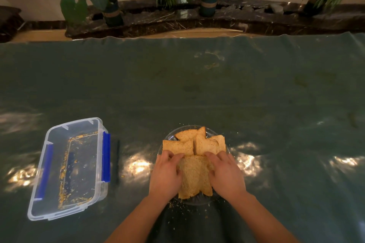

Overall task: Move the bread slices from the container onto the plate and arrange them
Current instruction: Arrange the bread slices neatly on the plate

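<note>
Several brown bread slices lie overlapping on a clear glass plate at the near middle of the table. The nearest slice sits between my two hands. My left hand rests on its left edge, fingers curled over it. My right hand presses on its right edge. At the left stands the clear plastic container with blue clips, holding only crumbs and no slices.
The table wears a shiny dark green cover with light glare spots. Crumbs are scattered around the plate's near edge. Potted plants stand on a dark stone ledge beyond the table's far edge.
</note>
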A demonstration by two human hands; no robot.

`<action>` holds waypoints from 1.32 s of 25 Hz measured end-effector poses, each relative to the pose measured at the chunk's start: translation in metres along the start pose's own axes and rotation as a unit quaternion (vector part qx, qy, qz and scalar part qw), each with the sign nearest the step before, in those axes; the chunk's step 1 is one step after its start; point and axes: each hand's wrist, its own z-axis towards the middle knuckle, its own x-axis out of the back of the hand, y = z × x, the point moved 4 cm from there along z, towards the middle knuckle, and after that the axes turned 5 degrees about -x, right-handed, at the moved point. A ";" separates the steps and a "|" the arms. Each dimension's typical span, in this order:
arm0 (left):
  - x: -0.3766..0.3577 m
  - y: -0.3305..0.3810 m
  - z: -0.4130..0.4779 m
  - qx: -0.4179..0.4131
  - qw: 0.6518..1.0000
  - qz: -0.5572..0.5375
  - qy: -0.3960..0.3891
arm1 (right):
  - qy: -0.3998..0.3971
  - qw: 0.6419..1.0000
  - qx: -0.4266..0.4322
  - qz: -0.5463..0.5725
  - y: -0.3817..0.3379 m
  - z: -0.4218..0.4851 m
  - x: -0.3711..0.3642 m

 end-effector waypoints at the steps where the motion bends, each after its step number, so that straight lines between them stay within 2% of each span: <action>1: 0.000 0.000 -0.001 -0.001 1.000 -0.002 0.000 | -0.003 1.000 0.000 -0.001 0.000 0.001 -0.001; 5: 0.001 -0.001 -0.002 -0.003 1.000 -0.012 0.002 | -0.001 1.000 0.009 -0.001 0.003 0.000 -0.001; 9: 0.011 0.005 0.017 0.007 0.998 -0.024 0.053 | 0.094 0.994 0.040 -0.050 -0.004 0.026 0.021; 10: 0.013 0.007 0.028 0.009 0.998 -0.015 0.061 | 0.097 0.991 0.053 -0.069 -0.008 0.036 0.027; 15: 0.015 0.010 0.077 0.011 0.999 0.045 -0.007 | 0.012 0.988 0.079 -0.132 -0.009 0.060 0.020; 18: 0.011 0.003 0.084 0.014 0.999 0.043 -0.014 | 0.018 0.991 0.065 -0.114 -0.002 0.058 0.017; 22: 0.015 -0.003 0.083 0.052 0.998 0.040 0.021 | 0.034 0.994 0.069 -0.079 -0.015 0.068 0.018; 27: 0.012 -0.004 0.082 0.066 0.998 -0.020 -0.001 | -0.016 0.993 0.073 -0.089 -0.018 0.080 0.013; 33: 0.009 -0.009 0.079 0.093 0.992 -0.084 -0.004 | -0.037 0.997 0.068 -0.028 -0.018 0.076 0.003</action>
